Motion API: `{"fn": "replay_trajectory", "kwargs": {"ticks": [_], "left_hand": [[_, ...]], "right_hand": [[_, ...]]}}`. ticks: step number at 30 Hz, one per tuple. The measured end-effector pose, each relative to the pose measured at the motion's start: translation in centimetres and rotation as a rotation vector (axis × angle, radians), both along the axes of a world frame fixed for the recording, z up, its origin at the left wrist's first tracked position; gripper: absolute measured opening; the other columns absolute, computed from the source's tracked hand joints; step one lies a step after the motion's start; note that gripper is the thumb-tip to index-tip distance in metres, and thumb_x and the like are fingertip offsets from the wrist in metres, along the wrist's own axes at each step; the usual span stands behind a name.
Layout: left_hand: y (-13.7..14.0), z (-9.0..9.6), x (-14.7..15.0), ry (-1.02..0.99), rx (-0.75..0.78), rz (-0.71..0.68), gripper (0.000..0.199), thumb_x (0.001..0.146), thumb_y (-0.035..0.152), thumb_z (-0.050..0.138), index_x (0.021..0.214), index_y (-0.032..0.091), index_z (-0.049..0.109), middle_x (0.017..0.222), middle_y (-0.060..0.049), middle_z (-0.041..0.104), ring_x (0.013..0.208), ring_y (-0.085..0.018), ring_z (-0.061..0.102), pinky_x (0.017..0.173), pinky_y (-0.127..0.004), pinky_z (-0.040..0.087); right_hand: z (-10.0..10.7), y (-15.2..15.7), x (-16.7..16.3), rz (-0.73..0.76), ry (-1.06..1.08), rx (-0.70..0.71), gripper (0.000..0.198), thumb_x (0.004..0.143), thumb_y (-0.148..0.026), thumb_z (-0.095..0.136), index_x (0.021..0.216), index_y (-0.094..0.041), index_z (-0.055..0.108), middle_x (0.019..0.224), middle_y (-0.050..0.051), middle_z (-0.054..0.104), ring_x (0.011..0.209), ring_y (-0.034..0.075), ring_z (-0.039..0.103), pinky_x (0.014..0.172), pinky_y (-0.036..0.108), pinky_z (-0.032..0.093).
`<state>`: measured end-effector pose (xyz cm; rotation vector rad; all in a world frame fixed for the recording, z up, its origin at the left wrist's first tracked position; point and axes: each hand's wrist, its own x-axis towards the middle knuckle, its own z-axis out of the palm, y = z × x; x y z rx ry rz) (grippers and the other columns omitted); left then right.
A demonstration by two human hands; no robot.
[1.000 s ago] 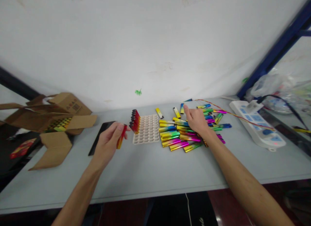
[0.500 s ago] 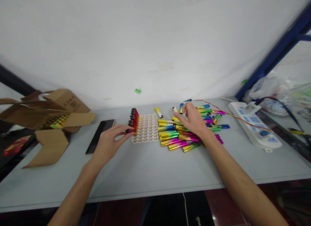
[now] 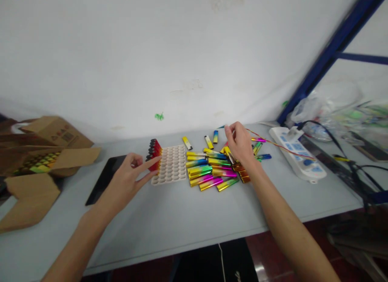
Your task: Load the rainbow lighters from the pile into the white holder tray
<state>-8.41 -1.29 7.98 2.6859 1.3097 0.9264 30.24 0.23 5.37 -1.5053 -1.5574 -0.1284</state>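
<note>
I count one tray [image 3: 172, 165], one lighter pile [image 3: 209, 171] at its three o'clock, one red row [image 3: 155, 150] at nine; left hand [image 3: 123, 180] half-open there, right hand [image 3: 241, 145] curled over pile; either's hold I cannot tell; grey table [image 3: 194, 217], white wall [image 3: 182, 59] at twelve.

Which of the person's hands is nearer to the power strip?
Right. The right hand is at the lighters, left of the power strip; the left hand is farther left, by the tray.

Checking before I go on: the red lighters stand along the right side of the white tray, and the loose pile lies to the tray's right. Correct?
Not quite: the head view shows the red lighters along the white tray's left side. The loose pile does lie to its right.
</note>
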Motion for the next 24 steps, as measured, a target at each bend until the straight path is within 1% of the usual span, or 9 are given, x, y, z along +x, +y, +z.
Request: {"fn": "replay_trajectory", "kwargs": {"ticks": [3,6,9,11,13,16,18,20,24], "left_hand": [[-0.2,1.0,2.1,-0.090,0.077,0.048,0.035,0.094,0.048,0.066,0.124,0.034,0.077,0.092,-0.006,0.057,0.080,-0.023,0.056,0.082,-0.036,0.053],[0.3,1.4,6.1,-0.127,0.014,-0.023,0.029,0.098,0.041,0.060,0.116,0.028,0.078,0.098,-0.007,0.064,0.087,-0.024,0.062,0.089,-0.037,0.053],[2.0,0.5,11.1,-0.084,-0.097,-0.173,0.026,0.099,0.037,0.057,0.104,0.022,0.078,0.098,-0.008,0.069,0.093,-0.025,0.065,0.096,-0.039,0.052],[3.6,-0.4,14.4,-0.039,-0.160,-0.221,0.025,0.098,0.032,0.056,0.101,0.020,0.078,0.097,-0.009,0.071,0.091,-0.024,0.065,0.097,-0.040,0.052],[5.0,-1.4,17.4,0.031,-0.210,-0.245,0.026,0.098,0.027,0.055,0.100,0.018,0.078,0.095,-0.010,0.071,0.092,-0.026,0.066,0.096,-0.041,0.052],[6.6,-2.3,21.0,0.132,-0.237,-0.235,0.027,0.099,0.027,0.056,0.102,0.015,0.080,0.097,-0.014,0.072,0.100,-0.030,0.067,0.097,-0.042,0.051],[7.2,-2.6,22.9,0.165,-0.242,-0.233,0.029,0.100,0.031,0.057,0.102,0.015,0.081,0.098,-0.015,0.073,0.103,-0.031,0.068,0.096,-0.042,0.051],[7.6,-2.8,24.5,0.171,-0.251,-0.228,0.031,0.101,0.035,0.057,0.100,0.015,0.081,0.098,-0.016,0.073,0.102,-0.032,0.069,0.094,-0.041,0.052],[8.3,-3.3,26.7,0.164,-0.294,-0.188,0.032,0.101,0.038,0.059,0.096,0.014,0.081,0.094,-0.016,0.075,0.096,-0.031,0.071,0.089,-0.039,0.053]], "right_hand": [[0.5,0.0,1.4,-0.112,-0.033,0.043,0.048,0.110,-0.051,0.032,0.071,-0.025,0.044,0.071,0.004,0.057,0.070,0.019,0.051,0.071,0.033,0.036],[0.6,0.0,2.4,-0.192,-0.054,0.020,0.058,0.109,-0.056,0.033,0.060,-0.025,0.041,0.060,0.002,0.053,0.060,0.016,0.046,0.066,0.033,0.032],[0.5,0.0,3.0,-0.234,-0.045,-0.017,0.062,0.108,-0.057,0.038,0.055,-0.025,0.040,0.052,0.002,0.052,0.053,0.015,0.043,0.063,0.033,0.029],[0.3,0.0,3.3,-0.251,-0.025,-0.020,0.063,0.109,-0.054,0.036,0.054,-0.025,0.041,0.051,0.003,0.054,0.051,0.016,0.045,0.062,0.034,0.029],[0.2,0.1,3.7,-0.279,-0.002,-0.016,0.063,0.110,-0.051,0.031,0.053,-0.025,0.041,0.052,0.006,0.057,0.051,0.017,0.047,0.062,0.035,0.028],[0.0,0.2,4.1,-0.308,0.020,-0.024,0.064,0.110,-0.049,0.026,0.052,-0.027,0.040,0.054,0.010,0.060,0.053,0.020,0.053,0.062,0.036,0.029],[-0.1,0.2,4.3,-0.301,0.023,-0.032,0.063,0.110,-0.049,0.024,0.053,-0.027,0.040,0.056,0.010,0.060,0.057,0.022,0.055,0.063,0.036,0.031],[-0.1,0.2,4.3,-0.297,0.028,-0.004,0.059,0.110,-0.051,0.024,0.060,-0.027,0.043,0.062,0.009,0.061,0.063,0.022,0.056,0.066,0.035,0.035],[0.0,0.2,4.1,-0.272,0.053,0.124,0.042,0.106,-0.060,0.037,0.088,-0.024,0.050,0.091,0.008,0.063,0.085,0.022,0.057,0.080,0.034,0.044]]}}
